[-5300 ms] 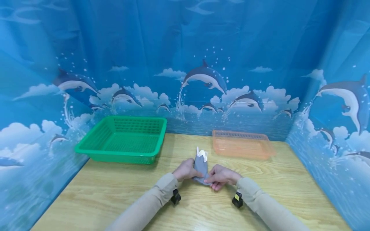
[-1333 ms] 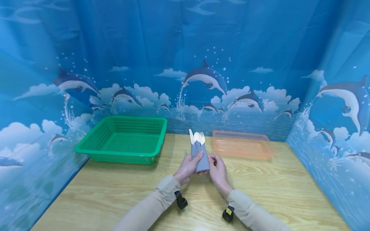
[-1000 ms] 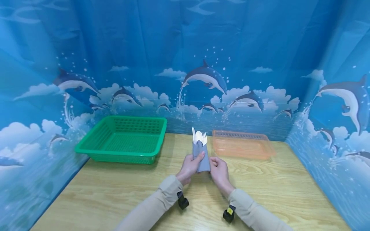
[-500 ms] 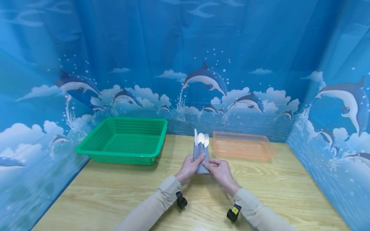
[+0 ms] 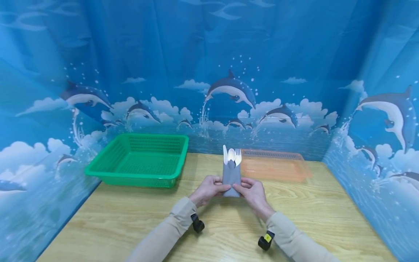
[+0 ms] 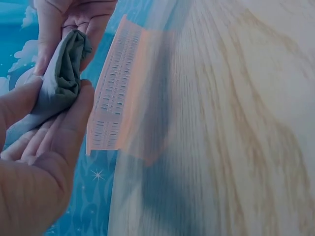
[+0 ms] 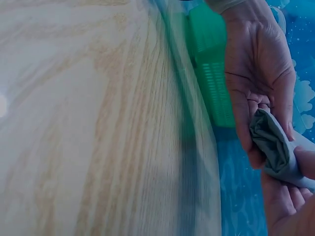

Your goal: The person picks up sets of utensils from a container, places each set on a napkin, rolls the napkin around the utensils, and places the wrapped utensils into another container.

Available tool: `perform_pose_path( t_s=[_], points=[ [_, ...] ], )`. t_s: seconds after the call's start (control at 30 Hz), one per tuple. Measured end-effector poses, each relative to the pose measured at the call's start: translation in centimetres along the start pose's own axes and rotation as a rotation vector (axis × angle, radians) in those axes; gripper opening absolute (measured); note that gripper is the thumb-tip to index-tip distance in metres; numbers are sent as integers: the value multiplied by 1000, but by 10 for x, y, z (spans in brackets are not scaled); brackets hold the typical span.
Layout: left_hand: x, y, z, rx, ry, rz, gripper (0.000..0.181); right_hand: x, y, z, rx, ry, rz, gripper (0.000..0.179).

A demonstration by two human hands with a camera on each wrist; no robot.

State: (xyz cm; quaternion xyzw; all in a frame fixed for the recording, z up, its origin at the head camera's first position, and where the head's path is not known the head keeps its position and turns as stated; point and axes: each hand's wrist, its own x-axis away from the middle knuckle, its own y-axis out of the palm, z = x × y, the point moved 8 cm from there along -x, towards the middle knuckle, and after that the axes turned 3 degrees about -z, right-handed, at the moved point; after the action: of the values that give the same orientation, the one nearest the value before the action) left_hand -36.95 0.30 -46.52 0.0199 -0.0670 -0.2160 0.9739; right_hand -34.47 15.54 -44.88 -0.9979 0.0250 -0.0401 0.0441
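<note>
A grey folded cloth napkin [image 5: 231, 174] forms a pocket, held up above the table in the head view. Out of its top stick a white knife [image 5: 225, 154], a white spoon [image 5: 231, 155] and a white fork [image 5: 238, 157]. My left hand [image 5: 209, 190] grips the lower left side, thumb in front and fingers behind. On the lower right side my right hand [image 5: 253, 193] pinches it the same way, the two thumbs close together. Both wrist views show the layered bottom folds of the napkin [image 6: 66, 81] between the hands; the cutlery is hidden there.
A green plastic basket [image 5: 131, 177] stands at the back left of the wooden table [image 5: 137, 218]. An orange plastic basket [image 5: 278, 174], shallow and see-through, sits at the back right, partly behind the fork. Dolphin-print curtains [image 5: 163, 72] enclose the back and sides.
Earlier the napkin lay low between both hands; then it was lifted upright in the left hand. My right hand has since gripped its right side, and the bundle has shifted slightly right and straightened.
</note>
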Motion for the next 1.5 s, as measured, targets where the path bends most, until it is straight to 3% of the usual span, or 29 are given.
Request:
perform_pose_path(
  t_s=[0.4, 0.7, 0.83, 1.0, 1.2, 1.33, 1.5],
  points=[
    [3, 1, 1, 26, 12, 11, 33, 1, 7, 4, 22, 28, -70, 43],
    [3, 3, 7, -31, 86, 44, 40, -3, 6, 5, 67, 69, -52, 46],
    [2, 2, 6, -13, 59, 49, 42, -5, 6, 7, 51, 74, -57, 46],
    [-1, 1, -3, 20, -9, 17, 41, -4, 9, 10, -60, 75, -92, 46],
    [-1, 6, -3, 87, 6, -30, 40, -5, 14, 13, -201, 90, -128, 45],
    [0, 6, -2, 130, 12, -31, 39, -7, 13, 13, -186, 95, -131, 47],
    [1, 6, 0, 139, 11, -21, 37, -8, 8, 10, -94, 63, -117, 48]
  ],
)
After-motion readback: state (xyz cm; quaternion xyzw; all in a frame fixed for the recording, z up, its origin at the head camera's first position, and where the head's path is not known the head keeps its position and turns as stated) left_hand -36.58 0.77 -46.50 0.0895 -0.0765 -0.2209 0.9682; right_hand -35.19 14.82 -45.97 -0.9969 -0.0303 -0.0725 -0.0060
